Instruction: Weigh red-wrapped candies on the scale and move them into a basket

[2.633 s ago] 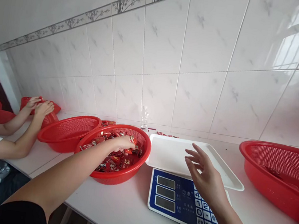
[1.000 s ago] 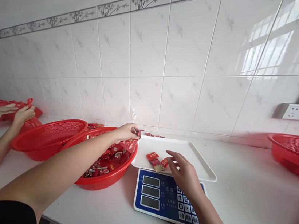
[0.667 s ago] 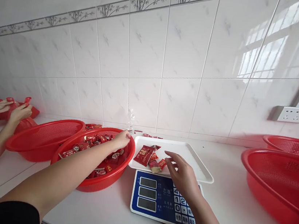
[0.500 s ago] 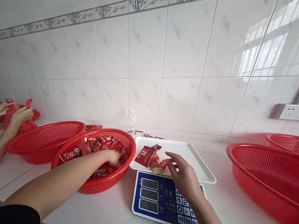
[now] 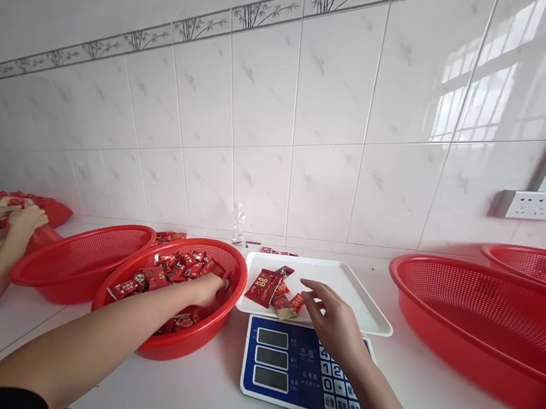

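Observation:
My left hand (image 5: 210, 290) reaches down into a red plastic basket (image 5: 158, 348) of small red snack packets (image 5: 157, 276). Its fingers are hidden among the packets and by the hand itself, so what they hold does not show. My right hand (image 5: 329, 309) hovers over the near edge of a white tray (image 5: 347, 285), empty, fingers apart. Several packets lie on the tray's left part, the largest a dark red packet (image 5: 263, 286), just left of my right fingertips. Below the tray is the blue keypad and display panel of a scale (image 5: 277, 359), partly covered by my right arm.
Another red basket (image 5: 79, 259) stands to the left; beyond it a co-worker's hands (image 5: 25, 215) grip a red bag (image 5: 45, 236). Large red baskets (image 5: 463, 323) stand at the right. A clear bottle (image 5: 238, 225) and several packets (image 5: 274, 251) lie near the tiled wall.
The co-worker's hands have come together at the bag's top. My left hand has shifted slightly within the basket; my right hand stays nearly still. The view has shifted slightly.

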Demonstrator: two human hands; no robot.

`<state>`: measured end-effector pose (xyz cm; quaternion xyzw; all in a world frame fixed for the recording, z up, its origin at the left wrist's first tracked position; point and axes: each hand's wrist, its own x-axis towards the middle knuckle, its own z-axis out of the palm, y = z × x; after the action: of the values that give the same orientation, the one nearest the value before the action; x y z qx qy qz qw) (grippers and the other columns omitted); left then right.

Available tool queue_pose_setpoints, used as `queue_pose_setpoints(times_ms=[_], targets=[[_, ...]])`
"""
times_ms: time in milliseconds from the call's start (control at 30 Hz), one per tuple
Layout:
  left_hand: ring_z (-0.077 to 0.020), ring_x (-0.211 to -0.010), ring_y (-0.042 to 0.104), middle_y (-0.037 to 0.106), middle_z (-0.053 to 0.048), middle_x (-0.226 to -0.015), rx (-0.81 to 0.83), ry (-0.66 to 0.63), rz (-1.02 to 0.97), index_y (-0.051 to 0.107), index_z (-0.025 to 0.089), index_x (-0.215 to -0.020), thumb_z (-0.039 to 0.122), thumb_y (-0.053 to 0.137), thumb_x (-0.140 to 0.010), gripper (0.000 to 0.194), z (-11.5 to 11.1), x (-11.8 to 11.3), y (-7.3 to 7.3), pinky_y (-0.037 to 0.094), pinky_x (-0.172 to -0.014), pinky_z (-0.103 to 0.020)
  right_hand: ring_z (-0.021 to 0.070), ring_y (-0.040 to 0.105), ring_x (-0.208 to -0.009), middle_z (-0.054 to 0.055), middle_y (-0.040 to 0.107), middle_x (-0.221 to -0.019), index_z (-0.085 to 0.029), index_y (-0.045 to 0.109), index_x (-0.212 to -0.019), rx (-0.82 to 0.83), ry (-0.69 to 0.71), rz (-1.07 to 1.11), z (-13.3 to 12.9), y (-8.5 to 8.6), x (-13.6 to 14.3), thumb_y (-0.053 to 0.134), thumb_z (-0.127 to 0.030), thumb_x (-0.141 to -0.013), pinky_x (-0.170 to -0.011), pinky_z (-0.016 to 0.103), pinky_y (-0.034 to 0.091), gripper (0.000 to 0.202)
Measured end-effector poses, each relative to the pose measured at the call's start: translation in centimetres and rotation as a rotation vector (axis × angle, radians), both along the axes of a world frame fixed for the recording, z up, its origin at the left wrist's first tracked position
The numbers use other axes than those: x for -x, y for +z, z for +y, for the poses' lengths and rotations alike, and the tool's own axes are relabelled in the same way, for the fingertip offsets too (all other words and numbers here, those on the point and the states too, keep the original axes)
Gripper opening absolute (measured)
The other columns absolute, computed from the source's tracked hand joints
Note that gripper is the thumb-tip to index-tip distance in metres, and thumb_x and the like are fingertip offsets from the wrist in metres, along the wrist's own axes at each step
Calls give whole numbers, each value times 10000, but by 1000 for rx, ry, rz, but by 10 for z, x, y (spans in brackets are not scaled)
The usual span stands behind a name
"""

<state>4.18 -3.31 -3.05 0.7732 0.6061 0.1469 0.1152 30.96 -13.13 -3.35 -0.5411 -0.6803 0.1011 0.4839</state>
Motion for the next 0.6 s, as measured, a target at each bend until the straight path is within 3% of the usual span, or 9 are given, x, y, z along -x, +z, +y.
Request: queue_pose_setpoints(times_ms=[133,233,333,400,500,600], targets=[[-125,-685,586,627,3,-791,-67,-25,-116,559,193,-795,83,495,-679,172,8,-12,43,444,-592,-207,164,626,-790,62,630,-1045,-225,589,-1026,-20,11,24,0,-1,-1,403,-341,-828,-653,291,522,295],[-145,-851,587,616,-27,-964,-131,-155,-302,538,196,-951,178,497,-755,201,-1,-41,59,466,-744,-255,164,621,-810,58,627,-1055,-226,590,-1023,-28,9,36,1,-2,-2,406,-340,-830,-660,290,520,290],[-212,-1124,470,521,-74,-1207,-117,-375,-228,486,214,-1155,397,558,-753,447,-21,-72,54,365,-951,-345,163,618,-810,58,628,-1052,-221,588,-1026,-40,2,42,2,-3,-3,408,-342,-832,-667,290,516,290],[-276,-1282,272,310,-93,-1400,-31,-489,-89,337,249,-1315,561,583,-680,749,-29,-88,44,269,-1020,-417,161,620,-796,56,629,-1045,-222,586,-1031,-53,-1,49,3,-3,-3,407,-348,-836,-664,288,515,293],[-349,-1331,-34,9,-70,-1487,82,-513,131,96,319,-1398,697,574,-574,1025,-28,-105,32,111,-1027,-562,157,622,-772,53,628,-1037,-226,585,-1036,-64,-9,59,3,-3,-5,402,-359,-842,-651,284,513,298],[-363,-1325,-65,-21,-36,-1489,136,-489,251,69,372,-1388,732,517,-584,988,-18,-118,27,76,-999,-614,154,622,-752,52,626,-1034,-229,587,-1036,-62,-12,62,4,-2,-6,401,-358,-843,-639,281,512,297]])
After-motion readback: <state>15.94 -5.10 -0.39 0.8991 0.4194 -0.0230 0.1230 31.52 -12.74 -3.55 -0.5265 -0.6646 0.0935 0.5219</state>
